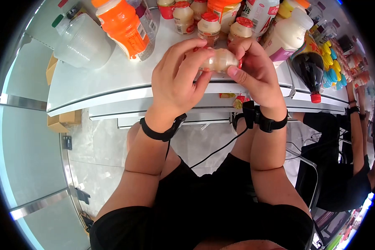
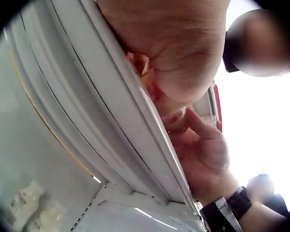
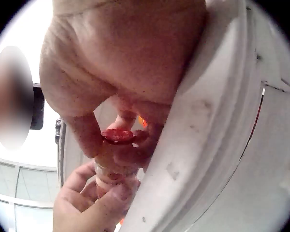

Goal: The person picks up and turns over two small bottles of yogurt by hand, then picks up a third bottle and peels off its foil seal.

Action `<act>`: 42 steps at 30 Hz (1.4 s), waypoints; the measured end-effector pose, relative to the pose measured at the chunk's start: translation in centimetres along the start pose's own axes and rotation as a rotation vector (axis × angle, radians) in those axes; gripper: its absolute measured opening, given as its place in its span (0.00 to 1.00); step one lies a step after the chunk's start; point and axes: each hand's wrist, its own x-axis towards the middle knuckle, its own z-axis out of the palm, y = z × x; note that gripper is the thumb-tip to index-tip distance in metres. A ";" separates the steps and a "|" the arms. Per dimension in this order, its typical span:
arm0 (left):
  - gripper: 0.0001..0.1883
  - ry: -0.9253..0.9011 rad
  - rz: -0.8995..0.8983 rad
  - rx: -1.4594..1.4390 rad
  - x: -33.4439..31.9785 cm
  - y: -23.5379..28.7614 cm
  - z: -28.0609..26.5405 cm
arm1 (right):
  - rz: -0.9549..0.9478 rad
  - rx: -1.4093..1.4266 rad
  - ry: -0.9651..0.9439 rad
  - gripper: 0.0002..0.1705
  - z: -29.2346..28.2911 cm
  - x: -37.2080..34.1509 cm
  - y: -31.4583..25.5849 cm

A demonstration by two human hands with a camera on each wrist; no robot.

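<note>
A small cream-coloured bottle point(image 1: 219, 61) with a red cap lies on its side between both hands, above the front edge of the white shelf. The left hand point(image 1: 177, 77) grips its left end. At the cap end, the right hand point(image 1: 260, 75) pinches it between thumb and fingers. In the right wrist view the red cap point(image 3: 118, 136) shows beneath the right hand point(image 3: 120, 63), with the left hand point(image 3: 94, 200) around the bottle's lower part. The left wrist view shows the left hand point(image 2: 178, 48) large, hiding most of the bottle, and the right hand point(image 2: 203, 154) beyond it.
Several small red-capped bottles point(image 1: 208, 28) stand just behind the hands on the white shelf point(image 1: 83, 85). An orange bottle point(image 1: 123, 31) and a translucent jug point(image 1: 84, 43) are at the left. A dark drink bottle point(image 1: 307, 66) with a red cap lies at the right, near another person point(image 1: 337, 166).
</note>
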 end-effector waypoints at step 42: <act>0.26 0.050 -0.141 -0.038 0.3 0.0 -1.0 | -0.071 -0.411 0.162 0.19 1.4 -0.1 0.9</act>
